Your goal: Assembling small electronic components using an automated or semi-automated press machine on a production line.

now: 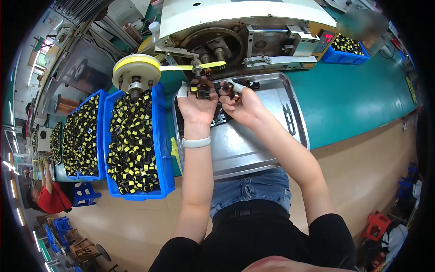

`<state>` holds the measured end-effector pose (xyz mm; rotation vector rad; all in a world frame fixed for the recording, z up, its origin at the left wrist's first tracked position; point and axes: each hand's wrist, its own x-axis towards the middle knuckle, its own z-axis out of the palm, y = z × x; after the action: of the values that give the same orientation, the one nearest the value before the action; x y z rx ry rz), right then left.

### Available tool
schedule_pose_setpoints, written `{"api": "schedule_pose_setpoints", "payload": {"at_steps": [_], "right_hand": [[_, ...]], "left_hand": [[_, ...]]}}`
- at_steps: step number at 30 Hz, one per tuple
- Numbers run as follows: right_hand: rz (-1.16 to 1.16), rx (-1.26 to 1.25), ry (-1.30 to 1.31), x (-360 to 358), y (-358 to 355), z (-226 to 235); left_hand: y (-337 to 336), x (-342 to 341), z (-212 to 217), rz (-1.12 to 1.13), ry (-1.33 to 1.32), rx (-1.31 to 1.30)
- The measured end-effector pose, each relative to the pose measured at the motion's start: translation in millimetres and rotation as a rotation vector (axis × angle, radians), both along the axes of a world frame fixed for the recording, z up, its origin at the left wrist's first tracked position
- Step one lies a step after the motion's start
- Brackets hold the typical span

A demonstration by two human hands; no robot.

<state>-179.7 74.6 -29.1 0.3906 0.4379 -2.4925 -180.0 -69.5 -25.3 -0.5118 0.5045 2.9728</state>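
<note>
Your half-curled left hand (198,108) holds small black-and-yellow components (203,92); your right hand (243,104) grips small black-and-copper components (226,89), both at eleven o'clock on the rectangular silver metal tray (253,143). A rectangular blue bin (166,167) stands at nine.

A red stool (379,219) stands lower right — a blue stool (84,192) left.
</note>
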Motion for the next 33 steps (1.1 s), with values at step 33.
{"api": "schedule_pose_setpoints", "payload": {"at_steps": [33], "right_hand": [[-0.538, 1.196, 0.84, 5, -12, 18]], "left_hand": [[4, 4, 11, -0.2, -0.067, 0.039]]}}
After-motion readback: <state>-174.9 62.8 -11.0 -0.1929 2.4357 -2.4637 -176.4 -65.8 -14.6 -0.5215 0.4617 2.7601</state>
